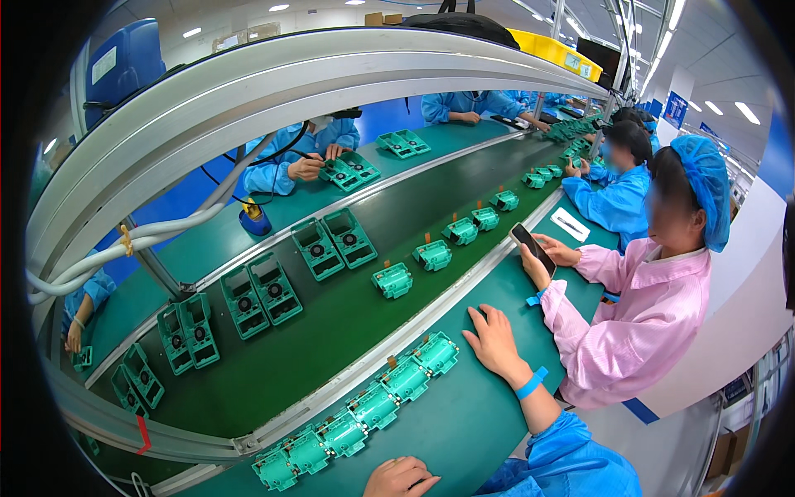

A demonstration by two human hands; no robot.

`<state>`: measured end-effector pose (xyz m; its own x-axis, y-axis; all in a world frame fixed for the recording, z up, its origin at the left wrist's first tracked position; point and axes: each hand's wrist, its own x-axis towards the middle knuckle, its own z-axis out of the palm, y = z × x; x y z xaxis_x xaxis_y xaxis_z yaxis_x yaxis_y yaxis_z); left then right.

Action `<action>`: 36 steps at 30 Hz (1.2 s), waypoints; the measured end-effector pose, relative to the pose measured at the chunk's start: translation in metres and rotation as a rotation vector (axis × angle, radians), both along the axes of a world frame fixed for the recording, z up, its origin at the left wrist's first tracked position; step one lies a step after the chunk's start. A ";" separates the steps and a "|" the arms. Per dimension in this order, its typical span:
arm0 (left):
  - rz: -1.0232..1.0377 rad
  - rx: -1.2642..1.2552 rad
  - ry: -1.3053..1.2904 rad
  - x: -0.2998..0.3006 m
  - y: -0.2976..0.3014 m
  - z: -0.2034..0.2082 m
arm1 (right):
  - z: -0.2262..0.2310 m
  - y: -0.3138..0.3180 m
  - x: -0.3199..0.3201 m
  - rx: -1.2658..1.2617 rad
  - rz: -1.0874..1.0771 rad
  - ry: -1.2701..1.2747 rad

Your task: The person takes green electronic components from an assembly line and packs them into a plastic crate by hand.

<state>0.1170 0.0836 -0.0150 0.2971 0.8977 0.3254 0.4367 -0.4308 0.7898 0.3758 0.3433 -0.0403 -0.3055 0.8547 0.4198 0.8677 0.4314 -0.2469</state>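
Note:
My left hand (401, 478) rests on the green work surface at the lower edge, its fingers pointing right and loosely laid down; part of it is cut off by the frame. My right hand (497, 341) lies palm down on the same surface, fingers apart, with a blue wrist band (532, 382) on the wrist. Neither holds anything. Between the hands and the conveyor rail stands a slanting row of green plastic housings (374, 405) with small metal contacts. The far end of this row is just left of my right hand; the near end is left of my left hand.
The green conveyor belt (331, 306) carries paired green casings (259, 291) and single green housings (392, 281). A metal rail (389, 345) edges it. A metal frame (331, 70) arches overhead. Right of me, a person in pink (638, 306) holds a phone (533, 250). Co-workers in blue sit opposite and beyond.

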 end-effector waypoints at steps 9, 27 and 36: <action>0.003 0.005 -0.012 0.006 0.005 -0.001 | 0.002 0.005 0.003 0.009 0.008 0.024; 0.000 0.036 -0.012 0.017 0.016 -0.005 | 0.000 0.017 0.015 -0.001 0.003 0.019; -0.005 0.039 -0.001 0.022 0.023 -0.005 | 0.000 0.024 0.021 0.009 0.003 0.021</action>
<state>0.1391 0.1065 -0.0197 0.3010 0.8830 0.3602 0.4337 -0.4632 0.7729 0.3969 0.3672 -0.0401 -0.2988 0.8498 0.4342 0.8611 0.4362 -0.2613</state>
